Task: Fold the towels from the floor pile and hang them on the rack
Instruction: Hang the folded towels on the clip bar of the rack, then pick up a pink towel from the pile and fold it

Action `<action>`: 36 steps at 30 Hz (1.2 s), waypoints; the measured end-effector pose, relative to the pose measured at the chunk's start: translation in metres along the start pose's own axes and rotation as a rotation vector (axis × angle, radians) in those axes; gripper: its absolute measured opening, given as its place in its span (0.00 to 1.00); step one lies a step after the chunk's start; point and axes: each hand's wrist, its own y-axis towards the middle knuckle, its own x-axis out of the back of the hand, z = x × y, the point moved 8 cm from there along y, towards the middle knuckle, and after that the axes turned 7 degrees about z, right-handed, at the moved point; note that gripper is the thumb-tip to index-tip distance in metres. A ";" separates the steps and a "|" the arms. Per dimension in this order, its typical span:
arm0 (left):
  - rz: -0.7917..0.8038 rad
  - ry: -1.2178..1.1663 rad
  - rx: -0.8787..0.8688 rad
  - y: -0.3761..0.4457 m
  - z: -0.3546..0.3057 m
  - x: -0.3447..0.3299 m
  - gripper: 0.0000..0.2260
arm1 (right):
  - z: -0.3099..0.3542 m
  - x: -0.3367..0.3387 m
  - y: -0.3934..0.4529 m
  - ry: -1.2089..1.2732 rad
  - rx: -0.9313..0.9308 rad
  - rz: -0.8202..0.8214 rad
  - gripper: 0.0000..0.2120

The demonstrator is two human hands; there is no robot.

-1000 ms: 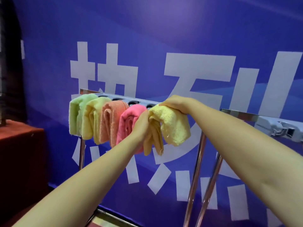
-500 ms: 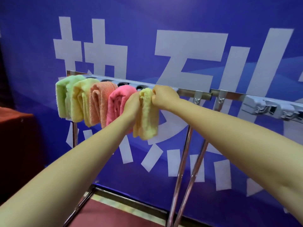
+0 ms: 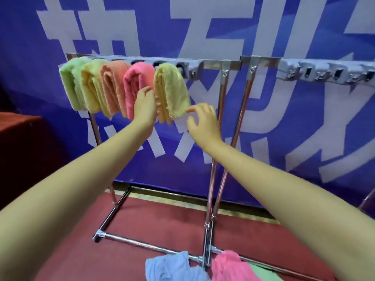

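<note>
Yellow towel [image 3: 171,90] hangs lengthwise down from rack [image 3: 219,63], hands [image 3: 145,104] beside.

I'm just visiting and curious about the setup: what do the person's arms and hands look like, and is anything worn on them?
Both arms are bare from as far up as the head view shows down to the fingers: no sleeves in view. The left hand and the right hand wear no gloves, and no watch, ring, bracelet, cable or marking shows on either wrist. They are ordinary human hands, with no tool or sensor strapped on.
</note>
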 end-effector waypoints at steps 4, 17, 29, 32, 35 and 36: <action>0.148 0.113 0.125 -0.066 0.060 -0.008 0.15 | -0.061 -0.047 -0.106 0.310 -0.347 0.192 0.10; 0.440 0.370 0.662 -0.269 0.369 -0.006 0.13 | -0.231 -0.155 -0.456 0.442 -1.183 0.449 0.13; 0.699 0.505 0.893 -0.307 0.530 -0.051 0.14 | -0.322 -0.206 -0.547 -0.181 -1.062 0.947 0.09; 0.777 0.544 0.954 -0.323 0.566 -0.058 0.15 | -0.347 -0.228 -0.558 -0.267 -1.032 1.015 0.10; 0.797 0.557 1.021 -0.342 0.597 -0.058 0.14 | -0.364 -0.248 -0.576 -0.323 -0.999 1.077 0.15; 0.788 0.554 1.040 -0.347 0.607 -0.057 0.14 | -0.369 -0.254 -0.583 -0.341 -0.991 1.086 0.17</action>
